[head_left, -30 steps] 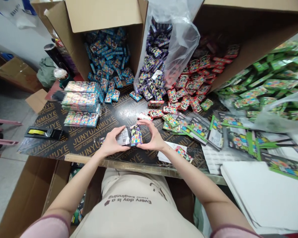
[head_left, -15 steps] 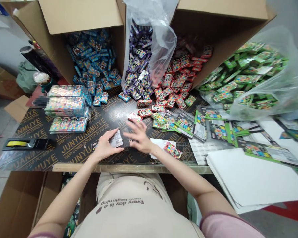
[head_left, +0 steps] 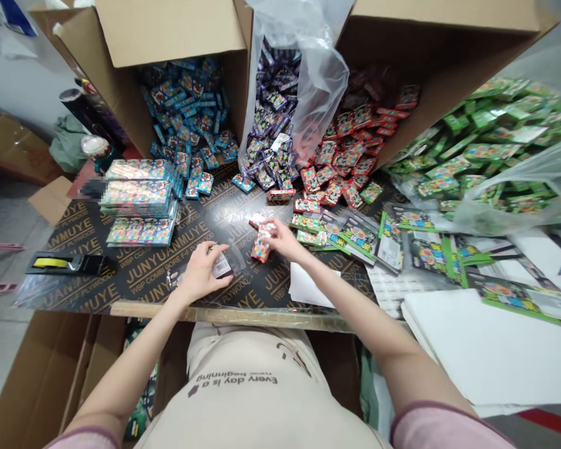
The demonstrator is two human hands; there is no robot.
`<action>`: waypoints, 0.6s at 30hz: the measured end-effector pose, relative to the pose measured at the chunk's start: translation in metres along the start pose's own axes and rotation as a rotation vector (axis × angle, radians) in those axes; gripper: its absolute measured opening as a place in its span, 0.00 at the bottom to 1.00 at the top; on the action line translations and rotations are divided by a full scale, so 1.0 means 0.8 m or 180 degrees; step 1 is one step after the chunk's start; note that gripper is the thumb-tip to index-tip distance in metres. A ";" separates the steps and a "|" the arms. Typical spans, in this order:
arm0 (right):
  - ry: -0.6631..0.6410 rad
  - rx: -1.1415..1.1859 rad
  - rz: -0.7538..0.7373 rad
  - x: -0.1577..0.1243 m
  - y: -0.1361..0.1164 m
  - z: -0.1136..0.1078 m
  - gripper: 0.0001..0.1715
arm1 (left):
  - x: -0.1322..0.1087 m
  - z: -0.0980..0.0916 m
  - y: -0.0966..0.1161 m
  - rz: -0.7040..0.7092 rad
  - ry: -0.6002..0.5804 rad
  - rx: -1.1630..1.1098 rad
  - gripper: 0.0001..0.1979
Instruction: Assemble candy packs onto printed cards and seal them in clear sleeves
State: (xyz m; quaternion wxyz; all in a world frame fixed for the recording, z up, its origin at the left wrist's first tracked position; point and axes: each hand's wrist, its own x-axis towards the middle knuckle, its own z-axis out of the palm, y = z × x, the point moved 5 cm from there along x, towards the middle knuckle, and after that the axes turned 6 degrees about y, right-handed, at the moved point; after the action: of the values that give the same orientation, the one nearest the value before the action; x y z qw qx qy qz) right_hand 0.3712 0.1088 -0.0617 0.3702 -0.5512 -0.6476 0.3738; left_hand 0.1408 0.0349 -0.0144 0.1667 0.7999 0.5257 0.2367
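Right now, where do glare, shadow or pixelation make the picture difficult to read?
Head view: glare whitens the dark tabletop beyond the left hand; shadow darkens the carton holding red boxes; a pixelated patch hides detail left of the stacked packs.

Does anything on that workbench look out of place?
A blue packet lies beside the purple pile, and a green packet beside the red pile: odd, since packets are mostly grouped by colour.

- I see a pale wall at ten o'clock.
- Grey floor spreads at eight.
- Pink bars show at nine.
- Glare whitens the dark tabletop mid-dial.
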 end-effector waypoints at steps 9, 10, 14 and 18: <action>-0.0024 -0.1276 -0.1032 -0.060 0.001 0.010 0.50 | -0.013 0.013 -0.017 -0.0207 -0.0001 -0.0393 0.56; 0.0047 -0.1205 -0.1116 -0.062 -0.005 0.009 0.49 | -0.013 0.015 -0.015 -0.0196 -0.0034 -0.0359 0.57; 0.0169 -0.0992 -0.1484 -0.072 -0.044 0.010 0.48 | -0.009 0.025 -0.005 -0.0057 -0.0162 -0.0207 0.59; -0.0577 -0.1202 -0.1794 -0.085 -0.077 0.027 0.43 | -0.002 0.035 0.007 0.0166 -0.0254 -0.0153 0.60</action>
State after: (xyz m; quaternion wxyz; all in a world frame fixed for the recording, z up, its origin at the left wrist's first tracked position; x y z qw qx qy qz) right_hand 0.3328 0.0327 -0.0208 0.2913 -0.3741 -0.8623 0.1779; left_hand 0.1596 0.0306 -0.0350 0.2004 0.8179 0.4918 0.2214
